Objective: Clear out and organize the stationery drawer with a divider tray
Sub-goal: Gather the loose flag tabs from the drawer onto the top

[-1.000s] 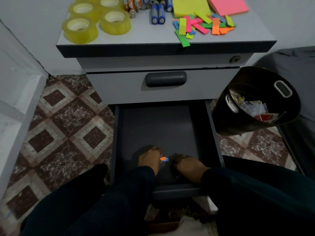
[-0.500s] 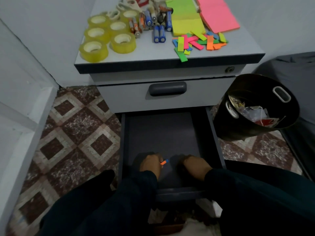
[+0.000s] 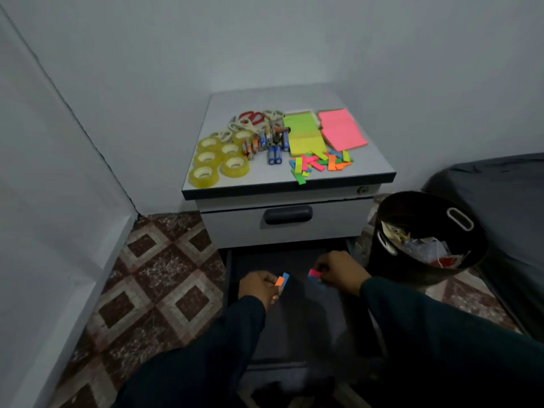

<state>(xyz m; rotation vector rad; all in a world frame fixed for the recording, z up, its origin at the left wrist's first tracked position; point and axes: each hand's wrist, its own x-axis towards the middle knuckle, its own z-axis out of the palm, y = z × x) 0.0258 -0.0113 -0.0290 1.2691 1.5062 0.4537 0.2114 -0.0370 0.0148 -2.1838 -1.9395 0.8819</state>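
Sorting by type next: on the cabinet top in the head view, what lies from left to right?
Tape rolls → batteries → yellow-green notes → pink notes.

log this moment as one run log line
phase: clearing drawer | left hand: pinches orange and blue flags | right hand: pinches pink flag | cabinet top: sorted stationery

A home corner — patterned floor tiles [image 3: 153, 278], grey drawer cabinet [image 3: 285, 228] (stationery on top), black waste bin [image 3: 424, 240].
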